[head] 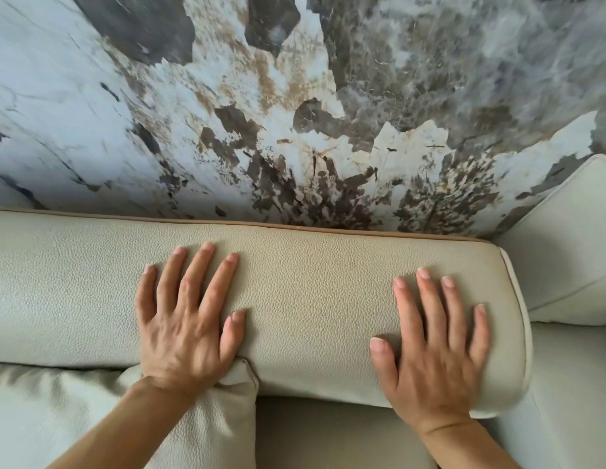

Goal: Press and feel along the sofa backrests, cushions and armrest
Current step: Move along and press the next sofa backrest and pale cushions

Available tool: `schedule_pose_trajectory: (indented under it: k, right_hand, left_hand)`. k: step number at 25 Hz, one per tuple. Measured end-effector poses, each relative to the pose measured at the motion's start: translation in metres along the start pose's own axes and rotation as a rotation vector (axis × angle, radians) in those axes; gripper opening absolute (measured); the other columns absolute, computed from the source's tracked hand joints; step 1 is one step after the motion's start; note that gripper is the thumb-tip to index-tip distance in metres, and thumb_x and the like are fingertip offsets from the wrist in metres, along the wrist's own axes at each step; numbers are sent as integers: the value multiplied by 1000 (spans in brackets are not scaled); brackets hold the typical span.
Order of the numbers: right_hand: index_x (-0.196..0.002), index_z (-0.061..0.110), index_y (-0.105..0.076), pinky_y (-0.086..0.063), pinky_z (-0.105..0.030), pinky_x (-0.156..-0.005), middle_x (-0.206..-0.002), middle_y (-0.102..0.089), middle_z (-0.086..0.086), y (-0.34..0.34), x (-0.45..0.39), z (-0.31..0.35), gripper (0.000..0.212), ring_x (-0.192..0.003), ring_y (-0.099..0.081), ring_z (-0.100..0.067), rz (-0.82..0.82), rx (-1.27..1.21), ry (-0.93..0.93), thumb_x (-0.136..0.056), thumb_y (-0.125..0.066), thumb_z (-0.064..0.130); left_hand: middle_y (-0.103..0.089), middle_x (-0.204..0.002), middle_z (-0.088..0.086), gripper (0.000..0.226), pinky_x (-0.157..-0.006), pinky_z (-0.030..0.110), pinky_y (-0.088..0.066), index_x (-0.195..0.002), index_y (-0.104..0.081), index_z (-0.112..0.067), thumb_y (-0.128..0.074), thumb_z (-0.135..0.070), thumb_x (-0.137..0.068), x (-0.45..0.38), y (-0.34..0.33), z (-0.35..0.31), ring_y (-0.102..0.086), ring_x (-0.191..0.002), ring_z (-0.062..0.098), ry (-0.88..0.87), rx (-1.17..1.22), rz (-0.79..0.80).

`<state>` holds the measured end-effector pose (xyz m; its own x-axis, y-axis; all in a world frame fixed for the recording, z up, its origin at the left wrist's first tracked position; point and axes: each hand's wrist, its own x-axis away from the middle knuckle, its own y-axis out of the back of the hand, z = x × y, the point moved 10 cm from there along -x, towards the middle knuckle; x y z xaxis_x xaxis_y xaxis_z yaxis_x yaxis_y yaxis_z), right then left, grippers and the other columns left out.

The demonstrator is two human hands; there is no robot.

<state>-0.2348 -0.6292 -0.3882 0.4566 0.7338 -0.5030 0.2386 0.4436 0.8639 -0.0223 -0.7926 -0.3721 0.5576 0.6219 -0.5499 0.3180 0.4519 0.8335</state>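
Observation:
A cream pebbled-leather sofa backrest [308,299] runs across the middle of the view, with tan piping along its far edge. My left hand [186,319] lies flat on its top, left of centre, fingers spread and pointing at the wall. My right hand [433,346] lies flat near the backrest's rounded right end, fingers apart. Neither hand holds anything. A loose cushion [179,431] of the same leather sits below my left wrist, its corner touching the backrest. The seat cushion [328,434] shows between my forearms.
A marble-patterned wall [294,113] in white, grey and brown rises directly behind the backrest. To the right, another cream backrest section [572,252] meets this one at a corner, with more seat [579,384] below it.

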Motion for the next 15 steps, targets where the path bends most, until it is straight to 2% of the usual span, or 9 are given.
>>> schedule_pose_trajectory:
  k: [15]
  right_hand:
    - [-150, 23, -27, -17, -58, -114, -155, -33, -6, -35, -70, -9, 66, -143, -28, -30, -38, -7, 20, -94, -19, 56]
  left_hand:
    - [-46, -146, 12, 62, -107, 61, -28, -143, -43, -20, -30, -51, -91, -54, -34, 1, -39, -135, 37, 51, -18, -28]
